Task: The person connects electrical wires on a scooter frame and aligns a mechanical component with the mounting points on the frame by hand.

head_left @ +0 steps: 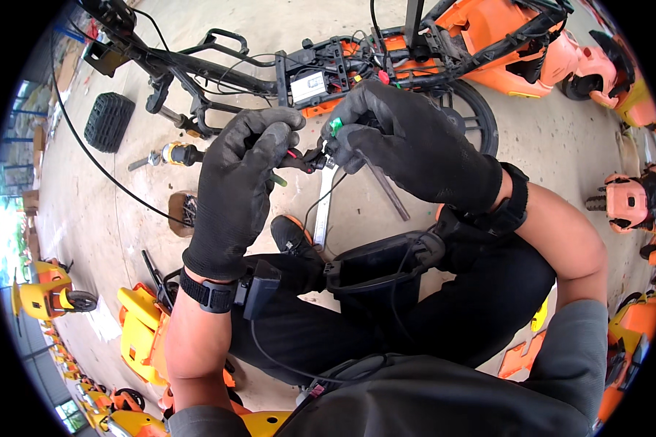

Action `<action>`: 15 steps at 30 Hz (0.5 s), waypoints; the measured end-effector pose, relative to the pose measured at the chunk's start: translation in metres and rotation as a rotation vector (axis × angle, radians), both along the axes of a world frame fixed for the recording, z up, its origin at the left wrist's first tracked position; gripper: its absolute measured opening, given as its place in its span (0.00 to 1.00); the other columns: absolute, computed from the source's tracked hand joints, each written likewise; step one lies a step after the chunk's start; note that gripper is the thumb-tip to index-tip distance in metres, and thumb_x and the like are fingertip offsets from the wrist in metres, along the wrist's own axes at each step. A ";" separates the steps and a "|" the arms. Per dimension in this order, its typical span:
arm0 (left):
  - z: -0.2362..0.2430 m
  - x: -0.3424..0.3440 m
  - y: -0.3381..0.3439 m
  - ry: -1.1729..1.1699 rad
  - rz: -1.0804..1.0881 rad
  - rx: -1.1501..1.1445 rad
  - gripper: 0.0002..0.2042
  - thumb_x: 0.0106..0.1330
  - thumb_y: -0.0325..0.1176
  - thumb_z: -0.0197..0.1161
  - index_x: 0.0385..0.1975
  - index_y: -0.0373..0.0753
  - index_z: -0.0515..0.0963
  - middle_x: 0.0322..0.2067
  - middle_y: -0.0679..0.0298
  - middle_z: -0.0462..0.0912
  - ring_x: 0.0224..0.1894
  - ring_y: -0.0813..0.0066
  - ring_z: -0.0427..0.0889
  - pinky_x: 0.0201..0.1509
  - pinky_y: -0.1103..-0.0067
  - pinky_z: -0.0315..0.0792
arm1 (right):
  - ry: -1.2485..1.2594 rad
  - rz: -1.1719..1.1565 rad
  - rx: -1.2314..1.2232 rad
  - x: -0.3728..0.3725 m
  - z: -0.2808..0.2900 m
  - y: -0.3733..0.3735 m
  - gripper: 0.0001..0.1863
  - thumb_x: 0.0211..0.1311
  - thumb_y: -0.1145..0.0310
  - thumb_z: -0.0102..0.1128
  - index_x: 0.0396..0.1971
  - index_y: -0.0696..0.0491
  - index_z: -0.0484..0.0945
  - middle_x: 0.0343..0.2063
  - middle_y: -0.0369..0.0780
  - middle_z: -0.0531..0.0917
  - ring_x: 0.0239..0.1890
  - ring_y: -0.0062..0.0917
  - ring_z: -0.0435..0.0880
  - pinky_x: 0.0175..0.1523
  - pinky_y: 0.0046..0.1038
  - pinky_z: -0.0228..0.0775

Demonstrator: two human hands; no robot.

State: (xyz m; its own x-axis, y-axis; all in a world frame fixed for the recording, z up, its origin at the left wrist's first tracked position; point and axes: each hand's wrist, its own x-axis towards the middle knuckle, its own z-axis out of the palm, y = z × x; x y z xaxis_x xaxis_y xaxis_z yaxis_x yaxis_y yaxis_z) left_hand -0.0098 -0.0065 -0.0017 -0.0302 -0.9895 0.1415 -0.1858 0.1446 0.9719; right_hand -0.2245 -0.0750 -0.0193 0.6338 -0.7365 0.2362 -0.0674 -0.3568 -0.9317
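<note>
Both my hands wear black gloves and are raised near the picture's middle, fingers curled. My left hand (237, 189) pinches a small black cable part (310, 162) with a red wire; a green piece (277, 178) sticks out below its fingers. My right hand (412, 149) grips a small green connector (335, 125), close to the fingers of my left hand, with dark wires hanging between them. What exactly lies inside each fist is partly hidden. Below them on the floor lie a long silver wrench (321, 218) and a dark metal bar (390, 197).
A stripped scooter frame (219, 62) with exposed electronics (310, 87) stands ahead. A power tool (178, 153), black rubber part (109, 120) and tray of small parts (182, 211) lie left. An open black container (383, 258) sits between my legs. Orange (623, 200) and yellow scooters (47, 291) stand around.
</note>
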 end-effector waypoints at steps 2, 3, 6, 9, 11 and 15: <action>0.004 -0.004 -0.001 0.017 0.032 0.142 0.14 0.71 0.33 0.59 0.50 0.32 0.78 0.43 0.61 0.83 0.44 0.78 0.80 0.51 0.79 0.76 | -0.021 -0.029 0.053 -0.002 0.001 -0.002 0.06 0.69 0.73 0.54 0.34 0.61 0.73 0.25 0.42 0.82 0.29 0.23 0.85 0.36 0.28 0.79; 0.008 -0.005 0.000 0.024 0.052 0.210 0.15 0.69 0.34 0.61 0.51 0.32 0.78 0.44 0.61 0.82 0.45 0.77 0.80 0.53 0.78 0.75 | -0.035 -0.041 0.087 -0.002 0.004 -0.003 0.07 0.69 0.72 0.54 0.35 0.62 0.73 0.26 0.43 0.83 0.30 0.23 0.86 0.37 0.28 0.80; 0.003 -0.007 0.003 -0.187 -0.109 -0.041 0.19 0.61 0.30 0.67 0.52 0.34 0.77 0.51 0.59 0.80 0.52 0.72 0.79 0.59 0.75 0.72 | -0.106 -0.024 0.237 -0.005 0.012 -0.009 0.09 0.70 0.72 0.52 0.38 0.64 0.75 0.29 0.46 0.84 0.33 0.26 0.87 0.42 0.28 0.82; -0.008 -0.006 -0.002 -0.273 -0.150 -0.111 0.20 0.59 0.28 0.68 0.52 0.34 0.76 0.48 0.58 0.81 0.48 0.72 0.81 0.55 0.76 0.74 | -0.145 0.015 0.354 -0.009 0.019 -0.010 0.12 0.71 0.71 0.51 0.40 0.67 0.75 0.31 0.48 0.85 0.36 0.28 0.89 0.45 0.29 0.84; -0.003 -0.004 -0.004 -0.351 -0.153 -0.056 0.21 0.59 0.28 0.67 0.53 0.34 0.75 0.45 0.59 0.82 0.45 0.74 0.83 0.50 0.77 0.76 | -0.184 0.028 0.430 -0.009 0.026 -0.006 0.13 0.71 0.70 0.52 0.39 0.67 0.75 0.31 0.48 0.85 0.35 0.28 0.89 0.45 0.29 0.84; -0.001 -0.003 0.002 0.162 -0.095 0.165 0.19 0.65 0.27 0.64 0.54 0.32 0.72 0.49 0.54 0.81 0.38 0.74 0.84 0.38 0.80 0.78 | -0.187 -0.002 0.427 -0.014 0.043 -0.003 0.13 0.69 0.67 0.55 0.35 0.64 0.76 0.28 0.46 0.85 0.33 0.26 0.88 0.41 0.26 0.84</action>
